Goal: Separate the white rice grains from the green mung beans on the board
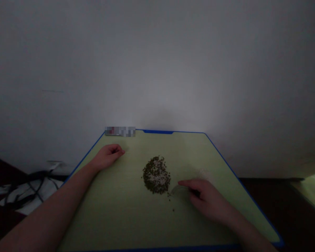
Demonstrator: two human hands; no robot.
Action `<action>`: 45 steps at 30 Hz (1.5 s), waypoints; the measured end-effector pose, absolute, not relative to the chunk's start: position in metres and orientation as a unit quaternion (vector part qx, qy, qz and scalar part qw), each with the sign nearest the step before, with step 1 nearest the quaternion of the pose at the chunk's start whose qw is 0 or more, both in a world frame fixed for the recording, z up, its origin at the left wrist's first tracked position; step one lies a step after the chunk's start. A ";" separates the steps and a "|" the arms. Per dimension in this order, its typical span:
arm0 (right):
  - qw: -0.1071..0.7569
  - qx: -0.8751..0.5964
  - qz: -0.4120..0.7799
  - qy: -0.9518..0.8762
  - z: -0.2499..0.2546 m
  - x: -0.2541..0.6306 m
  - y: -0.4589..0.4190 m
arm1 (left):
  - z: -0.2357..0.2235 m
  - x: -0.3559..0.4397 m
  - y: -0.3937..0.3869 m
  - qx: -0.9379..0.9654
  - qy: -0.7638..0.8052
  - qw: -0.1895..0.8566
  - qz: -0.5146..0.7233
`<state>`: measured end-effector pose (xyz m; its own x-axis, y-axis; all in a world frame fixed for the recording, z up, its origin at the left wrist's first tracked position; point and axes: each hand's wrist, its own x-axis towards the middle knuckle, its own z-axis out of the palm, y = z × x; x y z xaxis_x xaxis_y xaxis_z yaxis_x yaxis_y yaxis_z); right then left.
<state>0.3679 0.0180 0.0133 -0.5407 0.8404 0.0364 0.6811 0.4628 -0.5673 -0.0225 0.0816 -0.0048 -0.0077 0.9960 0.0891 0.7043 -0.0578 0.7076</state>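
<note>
A round heap of small dark beans or seeds (pixel 156 176) mixed with whitish grains lies on the light green tabletop (pixel 115 210). A few loose dark ones are scattered at its near right edge. My right hand (pixel 206 196) is closed around a pale, thin, curved utensil (pixel 179 188), whose tip points left and comes close to the heap's right side. Its exact kind is too faint to make out. To the left of the heap, my left hand (pixel 109 155) rests on the table, fingers curled in and thumb toward them, with nothing visible in it.
A blurred-out flat item (pixel 120 131) lies at the table's far left corner. Behind my right hand is a faint whitish patch (pixel 204 174). The table has a blue rim (pixel 159 132) and stands against a grey wall (pixel 162 70). Dark cables (pixel 38 182) lie on the left.
</note>
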 end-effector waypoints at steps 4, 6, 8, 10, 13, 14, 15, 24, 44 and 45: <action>0.139 -0.432 0.273 -0.848 0.019 0.369 0.014 | -0.007 -0.024 0.084 0.658 0.644 0.242 0.306; 0.137 -0.436 0.275 -0.846 0.021 0.369 0.012 | -0.007 -0.024 0.085 0.655 0.646 0.243 0.308; 0.143 -0.445 0.269 -0.842 0.022 0.368 0.012 | -0.008 -0.024 0.085 0.655 0.645 0.243 0.308; 0.147 -0.444 0.267 -0.842 0.021 0.366 0.012 | -0.008 -0.023 0.085 0.657 0.644 0.244 0.309; 0.148 -0.437 0.274 -0.844 0.018 0.364 0.012 | -0.007 -0.022 0.084 0.656 0.641 0.244 0.315; 0.150 -0.442 0.272 -0.841 0.017 0.364 0.012 | -0.007 -0.022 0.084 0.655 0.642 0.243 0.316; 0.152 -0.452 0.266 -0.838 0.017 0.365 0.013 | -0.008 -0.022 0.084 0.655 0.643 0.241 0.315; 0.160 -0.474 0.264 -0.825 0.015 0.367 0.011 | -0.005 -0.022 0.083 0.655 0.645 0.243 0.310; 0.130 -0.422 0.255 -0.860 0.025 0.349 0.018 | -0.001 -0.017 0.081 0.658 0.640 0.244 0.312; 0.124 -0.421 0.254 -0.862 0.027 0.346 0.019 | 0.000 -0.017 0.081 0.658 0.642 0.245 0.310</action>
